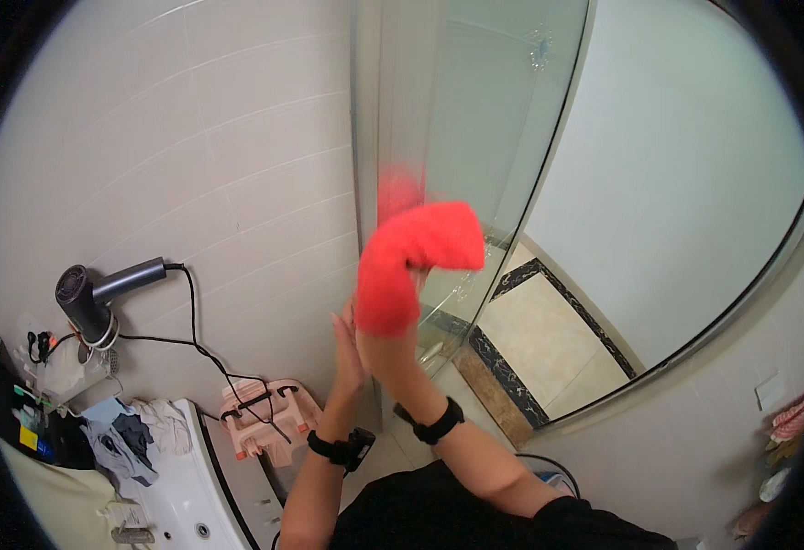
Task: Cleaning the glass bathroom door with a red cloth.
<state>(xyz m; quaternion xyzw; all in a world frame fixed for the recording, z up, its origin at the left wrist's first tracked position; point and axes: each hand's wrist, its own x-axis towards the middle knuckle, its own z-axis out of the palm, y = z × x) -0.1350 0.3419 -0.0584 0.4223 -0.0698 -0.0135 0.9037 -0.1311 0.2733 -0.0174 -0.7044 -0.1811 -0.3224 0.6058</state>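
A bright red cloth (388,275) wraps over my right hand down to the wrist, like a mitt, and its upper end bends to the right. Most of my right hand (422,273) is hidden beneath it; only a bit of skin shows under the fold. The cloth is in front of the shower enclosure's upright frame (402,101), where a blurred red reflection appears. My left hand (347,353) is beside my right wrist, just below the cloth, its visible fingers stretched upward and holding nothing visible. Its far side is hidden behind the right forearm.
To the right stands a glass panel (503,110) above a dark-bordered tiled floor (549,339). A grey hair dryer (127,281) hangs on the left wall. Below are a white washbasin (182,486), crumpled clothes (136,440) and a folded pink plastic item (269,417).
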